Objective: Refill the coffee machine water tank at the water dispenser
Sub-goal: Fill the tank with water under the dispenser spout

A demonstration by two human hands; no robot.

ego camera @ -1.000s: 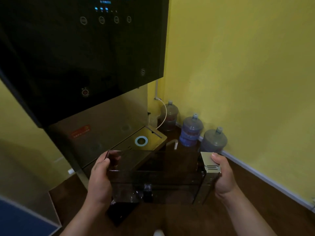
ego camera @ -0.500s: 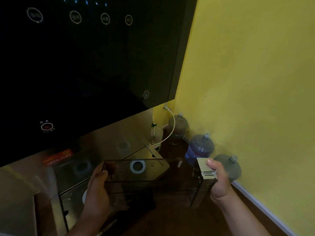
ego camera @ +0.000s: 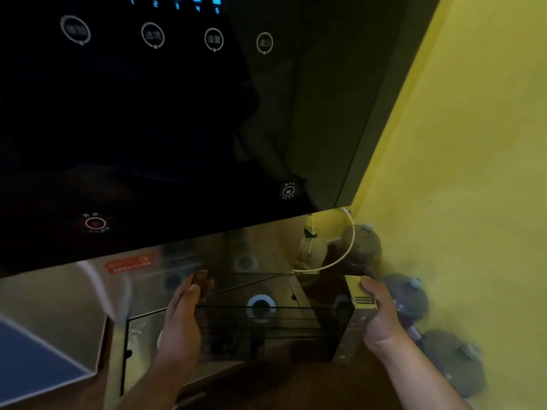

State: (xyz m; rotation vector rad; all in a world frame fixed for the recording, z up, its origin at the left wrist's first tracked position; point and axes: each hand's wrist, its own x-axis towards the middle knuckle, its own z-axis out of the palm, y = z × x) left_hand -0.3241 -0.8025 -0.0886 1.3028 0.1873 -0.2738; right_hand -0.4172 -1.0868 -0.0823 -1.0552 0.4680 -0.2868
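Both hands hold the water tank (ego camera: 275, 329) between them, roughly level. My left hand (ego camera: 180, 324) has its fingers curled over the tank's left end. My right hand (ego camera: 377, 315) wraps the right end, with the thumb lying on top of the pale block (ego camera: 362, 297) fitted there. The tank is smoky and see-through, and I cannot tell whether there is water in it.

Above my grip hangs the water dispenser (ego camera: 148, 128), whose black front panel has a row of round touch buttons and a red-lit button (ego camera: 95, 223) up and to the left of my left hand. The tank sits in front of the steel recess below that panel. Through its walls I see a pale blue ring (ego camera: 260, 306) on the steel shelf, but I cannot tell whether the tank touches that shelf.

Just past my right hand, large water bottles (ego camera: 408, 294) stand along the yellow wall (ego camera: 473, 143). A white hose (ego camera: 349, 247) curves down beyond the tank's far right corner.
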